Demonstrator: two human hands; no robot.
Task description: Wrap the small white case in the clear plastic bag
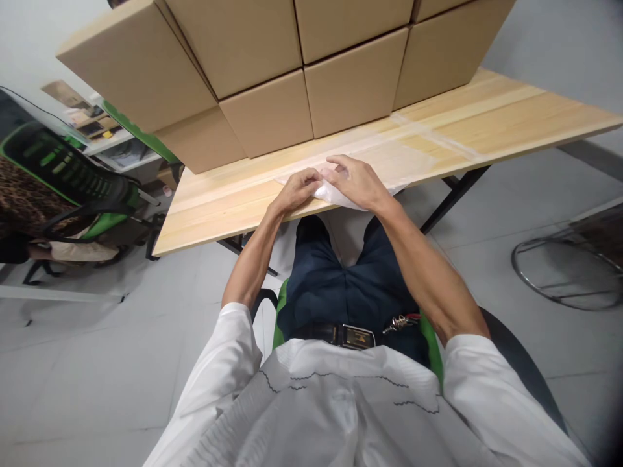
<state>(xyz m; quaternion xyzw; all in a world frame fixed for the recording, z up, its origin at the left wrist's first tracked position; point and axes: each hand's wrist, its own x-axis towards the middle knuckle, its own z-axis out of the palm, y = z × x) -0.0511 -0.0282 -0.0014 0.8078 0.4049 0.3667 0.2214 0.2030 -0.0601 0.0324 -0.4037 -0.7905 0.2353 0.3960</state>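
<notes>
Plastic sheet [341, 196] is lying under and between the two hands, bunching up at the fingertips and draping over the near edge of the table [204, 214] just below the right hand. The left hand [298, 190] is curling inward and appears to be pinching a gathered bit of it between thumb and fingers. The right hand [357, 181] is arching over the same bunch, its thumb resting close to the left fingertips; whether it is gripping or only touching, I cannot tell. A flatter stretch of the sheet seems to be spreading over the wood beyond the right hand's outer side. Cardboard boxes [357, 84] are standing stacked just past both hands, apart from them.

The sheet is looking thin, very light and limp, probably slippery and easy to tear or crease. Pinching a single edge with the fingertips, near the left hand, is likely giving the surest hold.
</notes>
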